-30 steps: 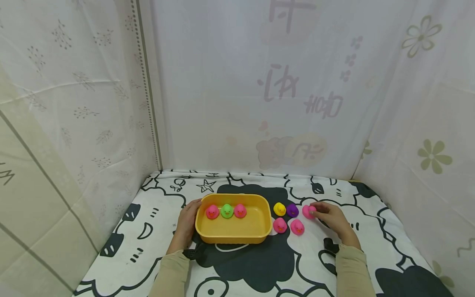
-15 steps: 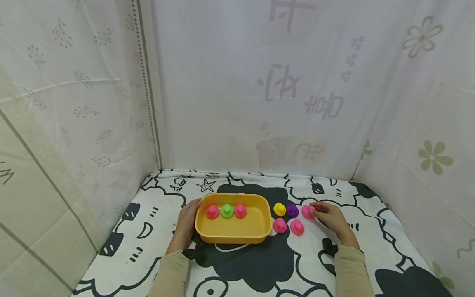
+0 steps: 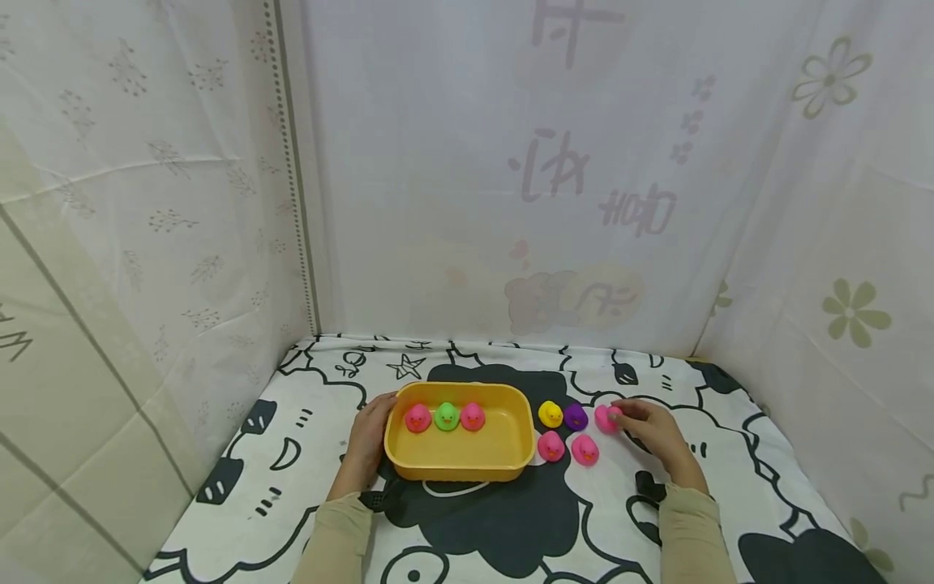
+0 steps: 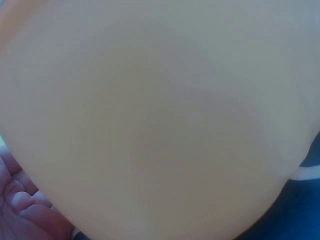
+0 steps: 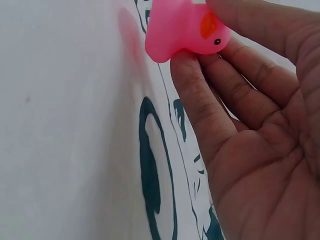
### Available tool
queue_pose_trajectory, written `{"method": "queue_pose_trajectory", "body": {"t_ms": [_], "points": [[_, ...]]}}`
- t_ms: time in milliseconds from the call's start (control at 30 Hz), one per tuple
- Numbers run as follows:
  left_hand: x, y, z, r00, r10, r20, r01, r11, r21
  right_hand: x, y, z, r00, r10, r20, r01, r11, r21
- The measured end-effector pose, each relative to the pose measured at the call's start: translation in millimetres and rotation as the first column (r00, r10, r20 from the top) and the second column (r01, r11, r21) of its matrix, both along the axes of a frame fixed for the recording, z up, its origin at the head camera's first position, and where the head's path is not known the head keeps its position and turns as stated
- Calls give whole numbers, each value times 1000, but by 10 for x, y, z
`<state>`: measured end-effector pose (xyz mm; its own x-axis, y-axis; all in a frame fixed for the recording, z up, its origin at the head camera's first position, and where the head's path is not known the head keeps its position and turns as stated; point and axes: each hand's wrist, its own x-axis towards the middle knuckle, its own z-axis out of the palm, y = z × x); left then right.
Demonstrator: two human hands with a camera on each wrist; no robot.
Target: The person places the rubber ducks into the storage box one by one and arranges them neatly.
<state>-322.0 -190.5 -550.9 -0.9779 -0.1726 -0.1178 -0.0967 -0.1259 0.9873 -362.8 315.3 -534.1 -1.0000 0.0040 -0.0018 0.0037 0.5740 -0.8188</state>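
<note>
My right hand [image 3: 654, 432] pinches a pink rubber duck [image 5: 182, 30] between thumb and fingers; whether it touches the cloth is unclear. The left hand [image 3: 368, 434] rests against the left side of a yellow tray [image 3: 467, 473], its fingertips at the rim and its thumb hidden. In the left wrist view the tray wall [image 4: 165, 125] fills most of the picture. Inside the tray, a pink duck [image 3: 417, 418], a green duck [image 3: 447, 417] and another pink duck [image 3: 473, 417] stand in a row. Right of it are a yellow duck [image 3: 550, 414], a purple duck [image 3: 576, 417] and two pink ducks [image 3: 550, 446].
A white cloth [image 3: 299, 405] with black cartoon drawings covers the work surface. Pale printed curtains [image 3: 438, 203] enclose it at the back and on both sides. The tray's right wall stands close to the loose ducks.
Both hands, the tray and the ducks keep nearly the same places. The whole head view has shifted down very slightly.
</note>
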Motion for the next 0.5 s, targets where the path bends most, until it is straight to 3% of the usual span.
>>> {"method": "queue_pose_trajectory", "body": {"t_ms": [333,500], "points": [[4,2,-4,1000,4,-6,-4,1000,-5,11,-91,146,997,28,-72,-29,999,-19],[-1,1,-3,1000,4,-13,-4,1000,-12,3,-144,156,997,28,-66,-29,999,-15]]}}
